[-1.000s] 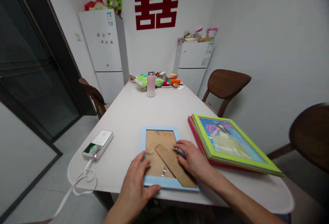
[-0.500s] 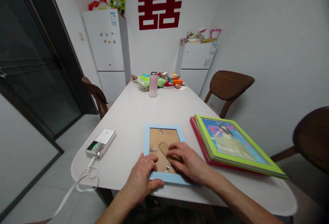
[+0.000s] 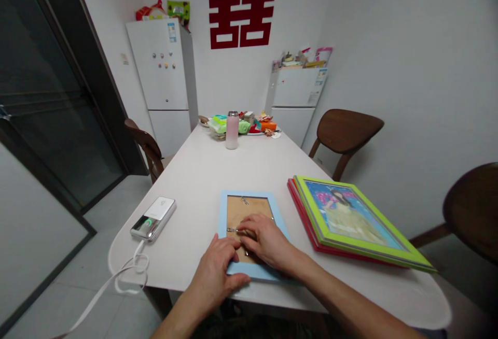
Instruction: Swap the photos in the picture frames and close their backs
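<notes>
A light blue picture frame [image 3: 222, 213] lies face down at the table's near edge, its brown backing board [image 3: 254, 205] upward. My left hand [image 3: 216, 266] holds the frame's near left corner, with the thumb over the bottom rim and the fingers over the left side. Bent over the backing, my right hand [image 3: 268, 240] has its fingertips closed at a small metal clip [image 3: 232, 230] on the left side. Another clip [image 3: 245, 200] shows at the far end. My right hand covers most of the middle of the board.
A stack of frames, topped by a green picture frame [image 3: 361, 225], lies right on the white table [image 3: 194, 188]. To the left is a power bank [image 3: 153, 220] with a white cable [image 3: 103, 290]. A pink bottle [image 3: 232, 131] stands farther off, before assorted packets [image 3: 218, 124].
My right hand has moved left across the backing, from beside the stand's outline to the left clip. My left hand stays on the corner. The view has tilted slightly.
</notes>
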The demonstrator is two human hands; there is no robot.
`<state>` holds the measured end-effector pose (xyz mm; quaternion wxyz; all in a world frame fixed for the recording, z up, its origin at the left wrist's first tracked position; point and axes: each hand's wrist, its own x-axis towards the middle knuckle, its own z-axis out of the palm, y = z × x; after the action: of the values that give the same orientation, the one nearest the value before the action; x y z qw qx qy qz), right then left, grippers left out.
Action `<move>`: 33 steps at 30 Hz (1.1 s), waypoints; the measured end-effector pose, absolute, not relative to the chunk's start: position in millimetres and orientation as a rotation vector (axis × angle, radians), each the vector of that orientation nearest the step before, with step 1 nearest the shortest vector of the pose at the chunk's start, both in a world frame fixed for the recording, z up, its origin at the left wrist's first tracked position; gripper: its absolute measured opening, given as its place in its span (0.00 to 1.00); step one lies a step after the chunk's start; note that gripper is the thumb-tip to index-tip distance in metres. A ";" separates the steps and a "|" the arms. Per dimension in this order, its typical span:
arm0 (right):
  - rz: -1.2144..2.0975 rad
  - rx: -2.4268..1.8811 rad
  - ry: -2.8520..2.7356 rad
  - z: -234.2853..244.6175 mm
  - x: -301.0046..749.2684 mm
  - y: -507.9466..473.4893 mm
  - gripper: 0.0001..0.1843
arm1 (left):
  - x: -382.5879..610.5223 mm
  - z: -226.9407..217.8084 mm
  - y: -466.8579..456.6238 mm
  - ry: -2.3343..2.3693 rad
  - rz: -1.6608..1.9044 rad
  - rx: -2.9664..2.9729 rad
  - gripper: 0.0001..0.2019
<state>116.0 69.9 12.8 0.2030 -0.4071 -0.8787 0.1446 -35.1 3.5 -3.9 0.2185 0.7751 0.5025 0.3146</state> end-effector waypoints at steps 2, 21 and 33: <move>0.346 -1.182 -2.445 10.1 102.6 77.8 0.09 | -34.8 -3.6 3.8 1.402 0.867 2.145 0.11; 0.093 -1.619 -2.175 -15.8 101.7 147.5 0.15 | -36.5 -5.6 3.6 1.413 0.852 2.102 0.15; 0.287 -1.431 -2.225 6.2 148.5 93.2 0.16 | -37.0 -5.3 2.1 1.377 0.870 2.093 0.14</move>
<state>148.5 93.2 6.2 0.2380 -0.5223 -0.8121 0.1049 -37.0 2.1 -5.3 0.2422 0.7658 0.5036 0.3182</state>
